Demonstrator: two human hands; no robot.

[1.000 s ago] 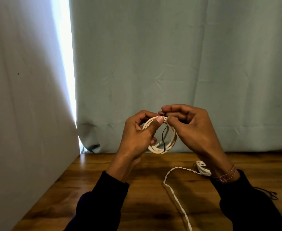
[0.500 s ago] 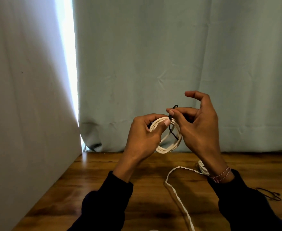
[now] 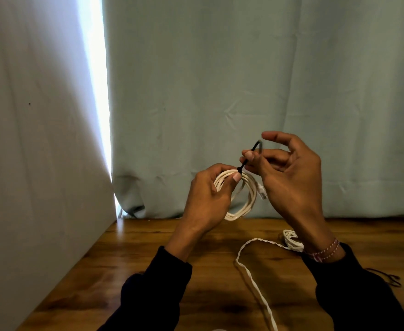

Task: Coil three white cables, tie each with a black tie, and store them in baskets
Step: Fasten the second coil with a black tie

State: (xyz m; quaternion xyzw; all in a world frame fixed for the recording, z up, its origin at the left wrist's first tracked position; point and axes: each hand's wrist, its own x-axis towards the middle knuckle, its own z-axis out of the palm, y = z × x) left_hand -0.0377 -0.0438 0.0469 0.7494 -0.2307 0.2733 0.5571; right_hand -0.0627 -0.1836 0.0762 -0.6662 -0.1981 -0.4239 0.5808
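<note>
A coiled white cable [image 3: 247, 201] hangs above the wooden table, held at its top by my left hand [image 3: 208, 199], thumb pressed on the strands. A thin black tie [image 3: 250, 155] wraps the coil's top and runs up and right, pulled taut. My right hand [image 3: 289, 177] pinches the tie's upper end between thumb and fingers, index finger raised. A white plug dangles at the coil's right side. A second white cable [image 3: 253, 278] lies on the table, its far end partly bundled beside my right wrist, its near end running off the bottom edge.
The wooden table [image 3: 148, 271] meets a grey wall panel [image 3: 41, 163] on the left and a pale green curtain [image 3: 244, 80] behind. Another black tie [image 3: 392, 279] lies on the table at the far right, past my right sleeve.
My right hand has lifted up and to the right, drawing the black tie out taut from the coil's top. The tie's loose part no longer hangs inside the coil.
</note>
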